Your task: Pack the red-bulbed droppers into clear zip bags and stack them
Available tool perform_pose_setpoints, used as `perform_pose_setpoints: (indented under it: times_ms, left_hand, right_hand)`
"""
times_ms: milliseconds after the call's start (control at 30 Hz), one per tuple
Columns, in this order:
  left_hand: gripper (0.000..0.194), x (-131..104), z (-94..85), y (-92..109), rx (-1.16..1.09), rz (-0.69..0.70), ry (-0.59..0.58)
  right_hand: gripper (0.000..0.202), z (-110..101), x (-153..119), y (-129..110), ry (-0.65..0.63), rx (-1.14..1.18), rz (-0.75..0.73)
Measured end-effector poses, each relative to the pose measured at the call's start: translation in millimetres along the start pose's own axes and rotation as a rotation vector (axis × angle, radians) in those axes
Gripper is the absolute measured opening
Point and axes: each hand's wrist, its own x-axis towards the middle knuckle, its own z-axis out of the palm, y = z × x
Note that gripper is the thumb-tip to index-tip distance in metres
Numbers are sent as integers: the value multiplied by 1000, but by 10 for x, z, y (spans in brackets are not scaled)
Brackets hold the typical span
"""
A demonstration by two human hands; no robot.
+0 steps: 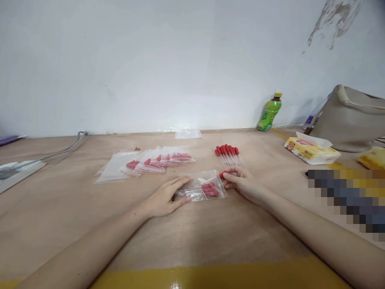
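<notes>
On a brown-covered table (180,237), a clear plastic bag (197,195) lies in the middle, between two bare hands. The left hand (165,196) rests on its left end, fingers and thumb apart; the right hand (242,182) pinches one red-tipped stick (221,174) at the bag's right edge. The step looks like bagging; the next move seems to call for sliding the stick fully in while the left hand steadies the plastic. Inside are perhaps three red tips (211,193) (glare blurs them). Beyond lie roughly eight loose red-tipped sticks (227,149) and about five overlapping filled bags (159,160).
</notes>
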Motion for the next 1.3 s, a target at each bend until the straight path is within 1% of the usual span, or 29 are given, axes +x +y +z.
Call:
perform_pose_setpoints:
  times_ms: [100, 167, 300, 367, 400, 433, 500, 567, 600, 667, 700, 833, 867, 900, 1000, 1167, 1300]
  left_hand:
    - [49, 2, -4, 4, 7, 1, -3]
    - [49, 3, -6, 6, 8, 4, -1]
    - [49, 9, -7, 12, 9, 14, 2]
    - [49, 13, -5, 15, 12, 13, 2]
    - [49, 16, -4, 16, 14, 12, 3]
    - [49, 18, -2, 16, 15, 11, 3]
    - [49, 19, 4, 12, 17, 10, 2]
    - [50, 18, 12, 0, 19, 10, -3]
    - [49, 16, 17, -8, 22, 10, -8]
    - [48, 11, 26, -28, 28, 15, -14]
    - [47, 8, 30, -39, 28, 19, -18]
    - [46, 3, 42, -69, 20, 19, -30]
    - [46, 4, 44, -71, 19, 18, -30]
    - [45, 4, 45, -70, 20, 18, -27]
    - [45, 8, 44, -57, 24, 24, -17]
    - [45, 11, 30, -27, 34, 26, -3]
    - [45, 5, 21, -20, 39, 28, -5]
  right_hand:
    - [28, -21, 13, -25, -93, -107, 20]
    - [29, 8, 13, -44, -89, -153, 23]
    - [25, 122, 22, -32, 26, -268, 12]
    - [21, 173, 33, -9, 97, -357, -32]
    - [19, 192, 36, 1, 101, -392, -66]
    - [18, 206, 37, 7, 75, -410, -100]
    - [18, 217, 31, 6, -37, -390, -133]
    - [19, 199, 23, -12, -141, -349, -97]
    - [21, 176, 25, -26, -152, -349, -66]
    - [23, 107, 51, -64, -92, -417, -44]
    - [22, 64, 78, -89, -37, -490, -72]
    - [12, -79, 258, -239, 195, -972, -361]
    - [12, -89, 313, -282, 248, -1086, -397]
    - [14, -85, 368, -321, 298, -1179, -403]
    - [21, -3, 532, -394, 397, -1352, -312]
    - [26, 186, 741, -386, 476, -1503, -140]
    - [26, 265, 808, -373, 463, -1504, -69]
